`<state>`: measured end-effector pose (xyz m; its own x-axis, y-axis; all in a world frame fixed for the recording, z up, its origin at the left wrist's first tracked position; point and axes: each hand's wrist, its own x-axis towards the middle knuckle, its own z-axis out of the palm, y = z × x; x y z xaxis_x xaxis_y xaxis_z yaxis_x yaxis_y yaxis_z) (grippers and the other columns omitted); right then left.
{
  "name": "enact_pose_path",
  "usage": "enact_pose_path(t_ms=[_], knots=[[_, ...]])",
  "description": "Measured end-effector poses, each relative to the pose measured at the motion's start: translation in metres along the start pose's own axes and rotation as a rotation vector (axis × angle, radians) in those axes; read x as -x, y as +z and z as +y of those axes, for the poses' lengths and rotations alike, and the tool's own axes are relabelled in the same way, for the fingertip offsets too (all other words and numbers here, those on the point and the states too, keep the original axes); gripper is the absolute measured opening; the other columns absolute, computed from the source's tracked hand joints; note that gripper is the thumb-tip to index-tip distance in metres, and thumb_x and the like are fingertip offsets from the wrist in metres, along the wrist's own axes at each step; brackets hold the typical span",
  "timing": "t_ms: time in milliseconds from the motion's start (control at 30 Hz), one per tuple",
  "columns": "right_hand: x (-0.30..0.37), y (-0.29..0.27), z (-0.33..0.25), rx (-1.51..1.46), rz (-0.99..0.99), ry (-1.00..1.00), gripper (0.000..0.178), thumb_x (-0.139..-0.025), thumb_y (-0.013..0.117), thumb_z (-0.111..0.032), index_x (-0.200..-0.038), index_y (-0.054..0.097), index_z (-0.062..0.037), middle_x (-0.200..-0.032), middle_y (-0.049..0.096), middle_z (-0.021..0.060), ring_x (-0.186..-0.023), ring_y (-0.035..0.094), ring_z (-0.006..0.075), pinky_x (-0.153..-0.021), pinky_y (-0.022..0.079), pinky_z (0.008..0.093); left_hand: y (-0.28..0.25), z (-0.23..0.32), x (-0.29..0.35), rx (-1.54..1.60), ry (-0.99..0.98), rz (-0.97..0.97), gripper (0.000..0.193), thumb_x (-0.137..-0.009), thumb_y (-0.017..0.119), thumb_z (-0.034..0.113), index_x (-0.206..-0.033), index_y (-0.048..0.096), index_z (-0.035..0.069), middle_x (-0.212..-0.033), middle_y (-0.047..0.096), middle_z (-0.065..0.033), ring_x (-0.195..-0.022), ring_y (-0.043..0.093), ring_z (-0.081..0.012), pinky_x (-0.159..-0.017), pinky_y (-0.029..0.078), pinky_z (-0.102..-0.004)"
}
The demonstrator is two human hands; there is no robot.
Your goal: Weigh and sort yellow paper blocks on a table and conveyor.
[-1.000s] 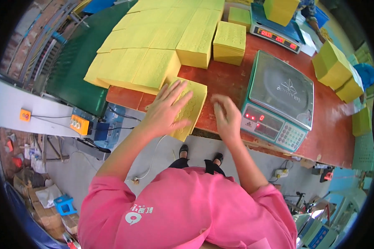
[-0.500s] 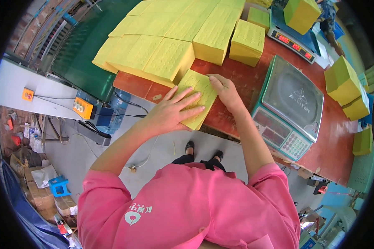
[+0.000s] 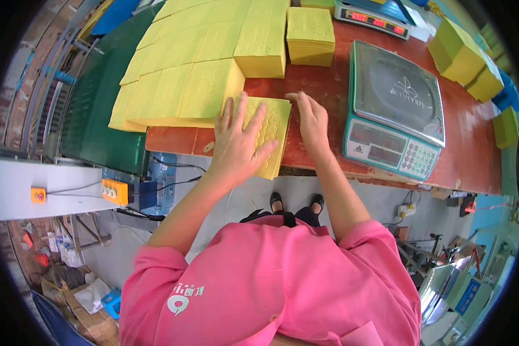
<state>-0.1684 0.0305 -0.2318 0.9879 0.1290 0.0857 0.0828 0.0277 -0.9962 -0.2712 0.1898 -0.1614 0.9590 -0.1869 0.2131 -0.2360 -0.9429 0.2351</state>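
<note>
A small stack of embossed yellow paper sheets (image 3: 274, 130) lies at the table's front edge, its near end sticking out past the edge. My left hand (image 3: 236, 138) rests flat over its left part, fingers spread. Beside the stack's right side is my right hand (image 3: 312, 124), fingers bent toward the far right corner, nothing held in them. A narrow strip of red table shows between the right palm and the paper. Just beyond the left hand stand large blocks of the same yellow paper (image 3: 207, 86), packed in rows. A separate yellow stack (image 3: 310, 37) stands farther back.
A green-framed weighing scale (image 3: 395, 109) sits to the right on the red table (image 3: 473, 155). Another scale with a lit red display (image 3: 375, 23) stands behind. More yellow paper blocks (image 3: 455, 52) lie at the far right. Left of the table are a green surface (image 3: 92, 127) and an orange switch box (image 3: 115, 191).
My right hand has come off the stack's far right corner to just beside it. The left hand stays on the paper, its fingers now pointing more away from me. The view has shifted.
</note>
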Motion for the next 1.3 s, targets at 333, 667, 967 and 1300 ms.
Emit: enact_pose_path(t_ms=[333, 667, 967, 1300], knots=[[0.162, -0.016, 0.067, -0.804, -0.129, 0.756, 0.037, -0.101, 0.050, -0.031, -0.121, 0.058, -0.0003, -0.113, 0.067, 0.0112, -0.105, 0.065, 0.0230, -0.093, 0.050, 0.0386, 0.012, 0.011, 0.012, -0.077, 0.050, -0.047, 0.072, -0.091, 0.062, 0.039, -0.149, 0.037, 0.004, -0.156, 0.025, -0.0261, -0.137, 0.033, -0.0488, -0.112, 0.029, -0.0535], [0.147, -0.096, -0.059, -0.287, -0.310, 0.348, 0.049, -0.100, 0.053, -0.032, -0.137, 0.052, 0.0001, -0.130, 0.057, 0.0140, -0.122, 0.053, 0.0242, -0.101, 0.044, 0.0383, 0.017, 0.028, -0.003, 1.324, -0.213, -0.060, 0.058, -0.103, 0.043, 0.039, -0.151, 0.036, 0.006, -0.157, 0.032, -0.0136, -0.141, 0.037, -0.0271, -0.117, 0.029, -0.0431], [0.040, -0.246, -0.170, 0.437, 0.226, -0.522, 0.053, -0.096, 0.055, -0.032, -0.138, 0.052, -0.0001, -0.151, 0.039, 0.0231, -0.142, 0.035, 0.0352, -0.115, 0.028, 0.0433, 0.083, 0.205, -0.196, 1.434, 0.148, 0.025, 0.050, -0.102, 0.053, 0.021, -0.147, 0.037, 0.004, -0.143, 0.047, -0.0091, -0.131, 0.045, -0.0163, -0.109, 0.041, -0.0350], [-0.074, -0.359, -0.147, 0.738, 0.014, -0.349, 0.045, -0.086, 0.064, -0.015, -0.128, 0.060, -0.0014, -0.140, 0.053, 0.0178, -0.133, 0.047, 0.0359, -0.110, 0.038, 0.0419, 0.127, 0.230, -0.272, 2.261, -0.672, -0.461, 0.061, -0.103, 0.038, 0.050, -0.135, 0.047, -0.002, -0.132, 0.057, -0.0179, -0.117, 0.060, -0.0264, -0.102, 0.047, -0.0427]])
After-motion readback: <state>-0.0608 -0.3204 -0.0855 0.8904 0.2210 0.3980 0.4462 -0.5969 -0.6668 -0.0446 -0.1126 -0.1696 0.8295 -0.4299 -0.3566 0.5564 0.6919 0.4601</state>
